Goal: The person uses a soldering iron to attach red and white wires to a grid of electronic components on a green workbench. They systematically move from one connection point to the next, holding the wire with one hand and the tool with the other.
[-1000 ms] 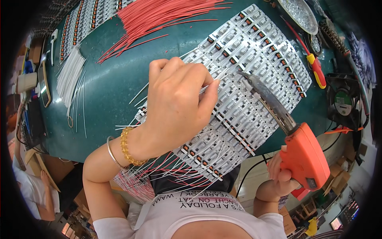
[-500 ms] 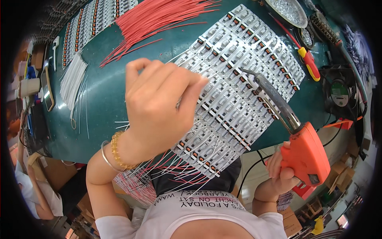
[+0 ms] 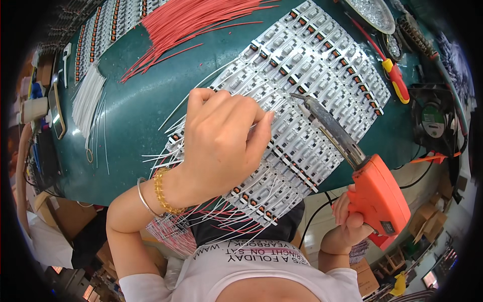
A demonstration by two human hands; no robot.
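Observation:
A large panel of white circuit modules (image 3: 322, 65), with rows of black-and-orange parts, lies tilted across the green table, its near corner over my lap. Above its left half is my left hand (image 3: 221, 136), thumb and forefinger pinched together near the modules; what is between them is too small to make out. My right hand (image 3: 350, 221) grips a red soldering gun (image 3: 381, 196) by its handle. The gun's dark, bent tip (image 3: 298, 96) points left over the panel, just beyond my left fingertips. Red and white wires (image 3: 216, 214) trail from the panel's near left edge.
Red wires (image 3: 181, 25) lie in a spread pile at the back, with white wires (image 3: 89, 103) bundled at left. Another module panel (image 3: 108, 27) is behind them. On the right are a red-and-yellow screwdriver (image 3: 396, 80), a metal dish (image 3: 375, 15) and a black fan (image 3: 432, 118).
My left hand has moved right and slightly down, still pinched. The soldering gun has shifted a little left, bringing its tip closer to my left fingertips.

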